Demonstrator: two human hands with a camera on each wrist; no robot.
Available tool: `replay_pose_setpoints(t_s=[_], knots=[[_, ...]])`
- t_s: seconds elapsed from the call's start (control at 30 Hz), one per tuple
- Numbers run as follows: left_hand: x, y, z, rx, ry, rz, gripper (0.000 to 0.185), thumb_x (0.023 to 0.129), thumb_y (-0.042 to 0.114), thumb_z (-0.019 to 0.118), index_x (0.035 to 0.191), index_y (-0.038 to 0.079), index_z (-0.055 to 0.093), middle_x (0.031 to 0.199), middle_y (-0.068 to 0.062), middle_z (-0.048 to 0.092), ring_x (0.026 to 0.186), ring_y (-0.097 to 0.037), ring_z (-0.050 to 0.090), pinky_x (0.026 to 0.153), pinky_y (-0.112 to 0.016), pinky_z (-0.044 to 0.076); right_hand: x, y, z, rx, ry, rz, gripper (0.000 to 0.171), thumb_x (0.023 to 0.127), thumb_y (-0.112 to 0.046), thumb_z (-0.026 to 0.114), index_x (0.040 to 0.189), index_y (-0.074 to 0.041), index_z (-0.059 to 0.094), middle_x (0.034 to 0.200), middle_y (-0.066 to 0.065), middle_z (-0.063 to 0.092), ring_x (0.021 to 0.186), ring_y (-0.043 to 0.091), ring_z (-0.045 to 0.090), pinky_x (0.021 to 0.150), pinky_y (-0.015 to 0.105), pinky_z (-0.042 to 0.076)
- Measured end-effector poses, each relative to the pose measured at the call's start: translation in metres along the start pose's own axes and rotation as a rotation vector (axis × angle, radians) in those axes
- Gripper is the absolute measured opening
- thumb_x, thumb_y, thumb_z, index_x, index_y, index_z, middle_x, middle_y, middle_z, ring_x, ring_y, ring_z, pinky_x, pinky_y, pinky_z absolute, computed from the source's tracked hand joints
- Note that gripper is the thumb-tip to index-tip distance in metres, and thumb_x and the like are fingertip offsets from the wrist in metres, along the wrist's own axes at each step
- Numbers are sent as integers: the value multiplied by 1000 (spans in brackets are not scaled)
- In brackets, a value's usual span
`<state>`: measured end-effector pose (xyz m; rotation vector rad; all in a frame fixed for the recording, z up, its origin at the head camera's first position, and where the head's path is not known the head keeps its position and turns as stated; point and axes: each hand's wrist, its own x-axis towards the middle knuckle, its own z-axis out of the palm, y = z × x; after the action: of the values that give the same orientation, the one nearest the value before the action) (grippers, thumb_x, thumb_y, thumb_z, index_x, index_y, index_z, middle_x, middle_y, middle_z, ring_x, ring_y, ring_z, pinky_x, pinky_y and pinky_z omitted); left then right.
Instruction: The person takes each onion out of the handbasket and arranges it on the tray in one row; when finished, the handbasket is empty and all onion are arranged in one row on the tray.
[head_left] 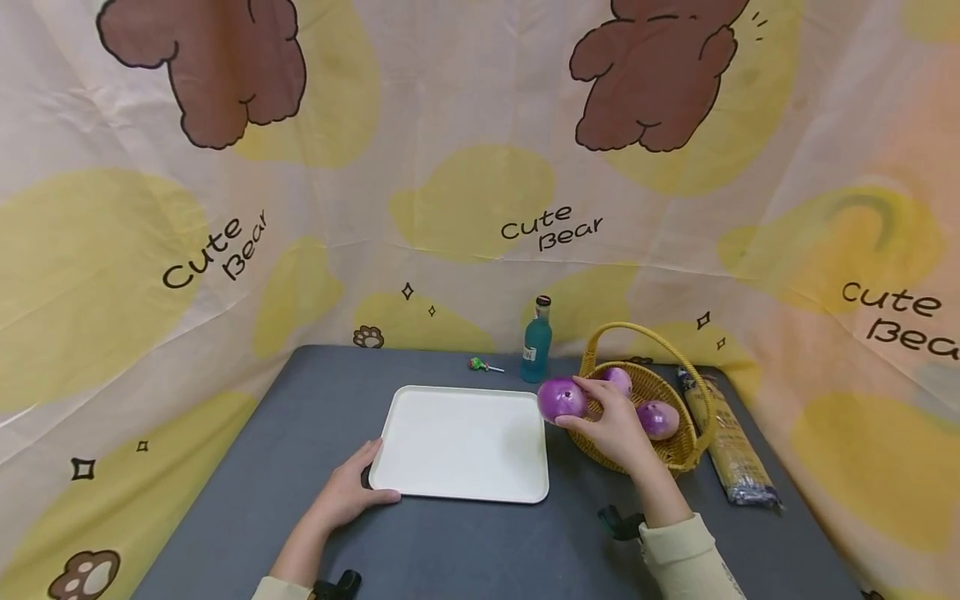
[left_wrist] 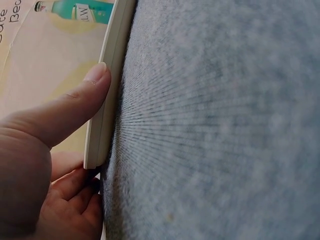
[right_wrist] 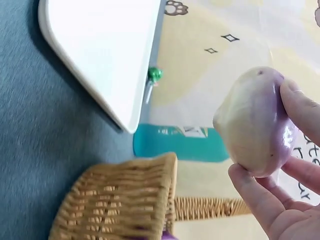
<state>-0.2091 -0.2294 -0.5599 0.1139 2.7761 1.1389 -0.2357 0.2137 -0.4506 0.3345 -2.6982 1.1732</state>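
Right hand [head_left: 617,427] fingers [right_wrist: 300,107] curled round a glossy round purple-and-white onion [head_left: 562,398], thumb under, fingertips on top; onion held in the air between the right edge of the flat white rectangular plastic tray [head_left: 480,404] and the rim of the woven yellow wicker basket with arched handle [head_left: 678,454]. The right wrist view shows the onion's [right_wrist: 255,122] pale underside, clear of the basket rim [right_wrist: 125,200] and of the tray corner [right_wrist: 107,75].

Left hand [head_left: 347,493] at the tray's near-left corner, thumb [left_wrist: 75,107] flat along the tray rim [left_wrist: 107,90], other fingers loosely bent at the corner edge; not wrapped round it.

Two more purple onions in the basket: one at the back [head_left: 619,379], one at the right [head_left: 658,418]. Basket just right of tray, narrow gap of dark grey table cloth [head_left: 247,500] between.

Tray surface bare. Behind the tray: small green-headed lollipop [head_left: 480,365], then teal glass bottle with dark cap [head_left: 537,350], upright, just beside the basket's back-left rim. Long plastic packet of pale noodles [head_left: 731,446] lies right of basket, near the table's right edge. Bare cloth in front of the tray and at left.
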Motion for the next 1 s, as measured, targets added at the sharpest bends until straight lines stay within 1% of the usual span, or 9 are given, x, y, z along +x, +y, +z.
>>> replay_pose_setpoints(t_s=[0.1, 0.3, 0.53, 0.7, 0.77, 0.87, 1.0], knots=[[0, 0, 1, 3, 1, -8, 113, 71, 48, 89, 158, 7, 32, 161, -28, 28, 148, -49, 27, 113, -65, 31, 4, -3, 6, 16, -7, 2, 75, 80, -41, 85, 143, -9, 57, 139, 18, 58, 123, 36, 59, 98, 50, 54], [0, 1, 0, -5, 3, -13, 112, 71, 47, 90, 158, 7, 32, 161, -28, 28, 148, -49, 26, 113, -66, 31, 9, -11, 18, 83, -43, 17, 74, 80, -39, 85, 143, -11, 57, 139, 15, 59, 122, 33, 62, 96, 45, 56], [0, 2, 0, -14, -5, -16, 111, 71, 47, 89, 159, 9, 32, 162, -26, 28, 150, -48, 25, 114, -66, 30, 14, -23, 34, 147, -55, 49, 73, 81, -37, 85, 143, -12, 57, 135, 15, 63, 117, 34, 66, 91, 43, 58], [0, 2, 0, -15, -3, -17, 112, 71, 47, 90, 159, 9, 32, 162, -26, 29, 149, -48, 25, 113, -66, 30, 17, -31, 44, 191, -76, 42, 73, 81, -34, 85, 143, -10, 56, 139, 18, 60, 114, 37, 69, 88, 42, 59], [0, 3, 0, -16, -3, -22, 112, 71, 47, 90, 159, 8, 32, 162, -26, 29, 149, -48, 25, 113, -67, 30, 18, -33, 48, 194, -82, 44, 73, 81, -34, 85, 144, -11, 56, 139, 17, 60, 113, 36, 69, 88, 42, 60], [-1, 3, -1, -15, -4, -26, 112, 71, 47, 90, 159, 8, 32, 162, -27, 28, 149, -48, 25, 114, -67, 29, 20, -37, 53, 200, -88, 51, 73, 81, -35, 86, 144, -12, 57, 140, 15, 60, 114, 34, 69, 89, 43, 59], [-1, 3, -1, -16, -5, -29, 112, 71, 46, 90, 159, 8, 32, 162, -27, 28, 149, -49, 25, 113, -67, 30, 21, -38, 61, 217, -92, 52, 73, 80, -34, 87, 143, -12, 57, 140, 12, 61, 121, 31, 65, 92, 43, 58]])
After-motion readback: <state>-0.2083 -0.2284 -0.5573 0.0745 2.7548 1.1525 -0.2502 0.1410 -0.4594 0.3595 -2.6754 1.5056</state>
